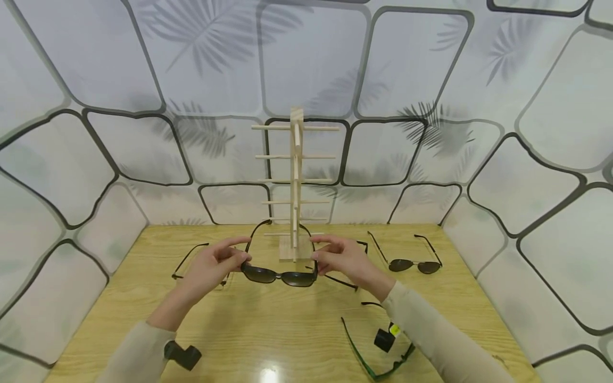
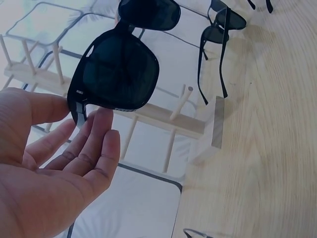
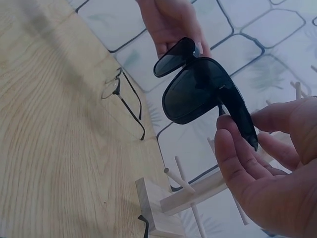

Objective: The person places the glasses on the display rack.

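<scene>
Framing a wood-grain table (image 1: 239, 335), a patterned backdrop (image 1: 311, 64) rises behind a wooden rack (image 1: 295, 183) lined with slim pegs. Before the rack, the right hand (image 1: 347, 263) and left hand (image 1: 210, 268) each pinch one temple of black sunglasses (image 1: 261, 275), held above the table, temples toward the rack. Green-framed glasses (image 1: 378, 376) lie near the right sleeve (image 1: 438, 335), aviator sunglasses (image 1: 401, 265) farther back; thin-framed glasses (image 1: 177, 276) sit partly behind the left hand.
</scene>
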Motion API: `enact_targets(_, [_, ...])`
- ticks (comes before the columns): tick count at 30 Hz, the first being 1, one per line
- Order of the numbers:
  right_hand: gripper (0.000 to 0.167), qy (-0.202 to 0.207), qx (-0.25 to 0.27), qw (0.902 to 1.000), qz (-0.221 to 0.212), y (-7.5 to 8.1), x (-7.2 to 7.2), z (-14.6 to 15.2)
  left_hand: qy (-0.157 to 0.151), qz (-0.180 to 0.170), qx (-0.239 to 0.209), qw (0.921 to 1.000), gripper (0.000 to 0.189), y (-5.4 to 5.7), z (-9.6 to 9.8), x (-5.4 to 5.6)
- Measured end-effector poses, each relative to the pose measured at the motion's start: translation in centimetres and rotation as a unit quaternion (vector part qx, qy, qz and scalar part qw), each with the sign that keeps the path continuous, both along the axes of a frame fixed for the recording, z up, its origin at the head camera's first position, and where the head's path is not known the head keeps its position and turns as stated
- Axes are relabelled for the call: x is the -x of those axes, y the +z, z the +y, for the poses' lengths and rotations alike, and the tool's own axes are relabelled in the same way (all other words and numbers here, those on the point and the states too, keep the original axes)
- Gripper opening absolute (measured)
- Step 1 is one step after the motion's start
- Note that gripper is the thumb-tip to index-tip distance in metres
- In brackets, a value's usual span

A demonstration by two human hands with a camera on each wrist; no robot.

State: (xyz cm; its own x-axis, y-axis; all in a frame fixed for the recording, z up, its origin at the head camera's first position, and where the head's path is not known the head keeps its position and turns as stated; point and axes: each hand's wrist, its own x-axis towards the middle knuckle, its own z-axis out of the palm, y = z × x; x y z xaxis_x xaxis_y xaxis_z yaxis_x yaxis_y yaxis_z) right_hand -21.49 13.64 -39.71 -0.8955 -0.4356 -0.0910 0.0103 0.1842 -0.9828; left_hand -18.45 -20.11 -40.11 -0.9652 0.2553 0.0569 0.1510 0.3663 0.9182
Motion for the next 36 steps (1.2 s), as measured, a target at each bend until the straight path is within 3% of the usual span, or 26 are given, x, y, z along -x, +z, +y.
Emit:
enact_targets(7, [0.052, -0.017, -0.001, 0.9998, 0.005, -0.3, 0.7, 0.6, 0.005, 0.012, -0.011, 0.9999, 0.046, 0.2, 1.2, 0.9])
enact_targets(28, [0.047, -0.068, 0.009, 0.9977, -0.001, -0.6, 3.2, 1.1, 0.035, -0.002, -0.036, 0.9988, 0.044, -0.3, 3.1, 3.0])
enact_targets(36, [0.045, -0.092, 0.035, 0.9945, -0.034, -0.8, 4.2, 1.0, 0.041, -0.012, -0.038, 0.9984, 0.046, -0.4, 3.6, 3.9])
